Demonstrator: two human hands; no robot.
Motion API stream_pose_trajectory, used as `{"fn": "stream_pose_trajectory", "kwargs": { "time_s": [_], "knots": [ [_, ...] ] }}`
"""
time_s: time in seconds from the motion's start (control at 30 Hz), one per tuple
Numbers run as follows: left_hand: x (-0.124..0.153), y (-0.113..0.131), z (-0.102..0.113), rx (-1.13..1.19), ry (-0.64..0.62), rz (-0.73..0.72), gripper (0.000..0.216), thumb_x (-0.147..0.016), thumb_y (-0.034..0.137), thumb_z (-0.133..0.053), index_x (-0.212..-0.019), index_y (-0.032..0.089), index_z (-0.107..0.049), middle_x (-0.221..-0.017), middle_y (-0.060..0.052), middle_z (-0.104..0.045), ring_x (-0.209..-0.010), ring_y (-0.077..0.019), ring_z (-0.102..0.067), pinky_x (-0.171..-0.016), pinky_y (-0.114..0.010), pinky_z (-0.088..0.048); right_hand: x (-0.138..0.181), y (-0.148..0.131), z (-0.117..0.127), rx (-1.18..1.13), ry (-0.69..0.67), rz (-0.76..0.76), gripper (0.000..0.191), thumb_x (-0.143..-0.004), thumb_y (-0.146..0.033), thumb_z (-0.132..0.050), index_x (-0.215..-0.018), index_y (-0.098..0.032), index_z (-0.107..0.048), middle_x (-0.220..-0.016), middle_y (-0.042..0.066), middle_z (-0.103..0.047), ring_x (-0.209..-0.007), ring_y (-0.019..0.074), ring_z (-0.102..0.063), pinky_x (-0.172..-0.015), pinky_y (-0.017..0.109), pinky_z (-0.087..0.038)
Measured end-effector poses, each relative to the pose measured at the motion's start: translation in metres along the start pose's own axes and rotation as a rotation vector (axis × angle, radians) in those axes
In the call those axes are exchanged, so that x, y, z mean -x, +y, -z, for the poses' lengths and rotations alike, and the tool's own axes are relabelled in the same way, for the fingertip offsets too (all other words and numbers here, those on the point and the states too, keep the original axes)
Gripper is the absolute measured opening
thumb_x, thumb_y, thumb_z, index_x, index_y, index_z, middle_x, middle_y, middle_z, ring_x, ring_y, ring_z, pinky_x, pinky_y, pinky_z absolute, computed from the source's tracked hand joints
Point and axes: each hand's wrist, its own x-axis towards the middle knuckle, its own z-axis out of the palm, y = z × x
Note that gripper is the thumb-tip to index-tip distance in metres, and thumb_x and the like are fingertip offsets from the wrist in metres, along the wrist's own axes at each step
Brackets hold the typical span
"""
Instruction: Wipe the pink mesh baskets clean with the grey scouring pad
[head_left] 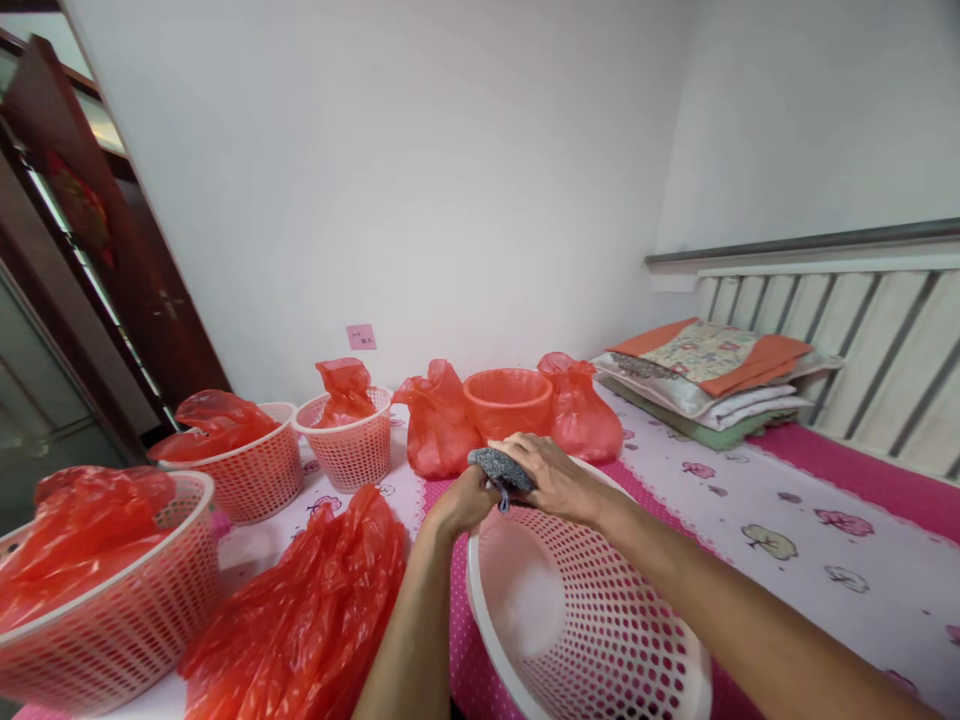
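Observation:
A grey speckled cloth [501, 468] with a small loop is bunched between my hands above the far rim of a white perforated basket [600, 590]. My left hand [469, 498] is closed on the cloth from the left. From the other side my right hand [546, 470] presses its curled fingers over the cloth. The basket is tilted, with its opening toward me and its pale inner bottom showing. Whether either hand also grips the rim cannot be made out. Left of my left forearm lies a crumpled red plastic bag [300, 610].
Baskets with red bags stand at left: a near basket [191, 590], a middle basket [262, 480] and a far basket [352, 450]. Along the wall are a red-covered basket [510, 400] and two tied red bags [439, 430]. Folded bedding [712, 370] lies at right near a radiator [885, 350].

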Motion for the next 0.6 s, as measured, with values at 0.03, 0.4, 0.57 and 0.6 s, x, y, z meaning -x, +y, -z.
{"fn": "stream_pose_trajectory", "kwargs": {
  "time_s": [0.03,0.4,0.57,0.6],
  "knots": [
    [0.0,0.0,0.001,-0.015,0.001,0.006,0.026,-0.076,0.009,-0.063,-0.095,0.015,-0.079,-0.092,-0.004,-0.08,-0.094,-0.0234,-0.071,-0.099,-0.039,-0.059,0.0,0.003,-0.003,0.032,0.009,0.019,0.066,-0.098,-0.035,-0.076,-0.158,-0.028,-0.052,-0.142,0.015,-0.067,-0.133,0.0346,-0.063,-0.114,0.055,-0.049],
    [0.006,-0.002,0.01,-0.142,0.009,0.023,0.024,-0.083,0.014,-0.059,-0.096,0.017,-0.079,-0.106,-0.011,-0.085,-0.118,-0.034,-0.072,-0.113,-0.049,-0.055,0.02,0.015,-0.023,0.006,0.08,0.127,0.077,-0.105,-0.05,-0.065,-0.172,-0.026,-0.035,-0.174,0.016,-0.044,-0.162,0.0367,-0.038,-0.134,0.065,-0.027],
    [0.009,0.004,0.006,-0.148,-0.019,0.032,0.035,-0.087,0.02,-0.06,-0.116,0.015,-0.079,-0.122,-0.013,-0.085,-0.121,-0.0361,-0.073,-0.114,-0.052,-0.055,0.007,0.006,0.003,-0.226,0.035,-0.004,0.048,-0.113,-0.051,-0.047,-0.15,-0.026,-0.064,-0.149,0.013,-0.067,-0.144,0.0316,-0.058,-0.126,0.054,-0.041],
    [0.01,0.005,0.004,-0.146,-0.029,0.026,0.035,-0.087,0.021,-0.062,-0.117,0.016,-0.079,-0.123,-0.012,-0.085,-0.121,-0.0354,-0.073,-0.114,-0.051,-0.055,0.002,0.005,0.005,-0.217,0.037,-0.048,0.045,-0.11,-0.049,-0.054,-0.146,-0.025,-0.066,-0.141,0.013,-0.07,-0.136,0.0314,-0.063,-0.122,0.053,-0.045]
  ]
}}
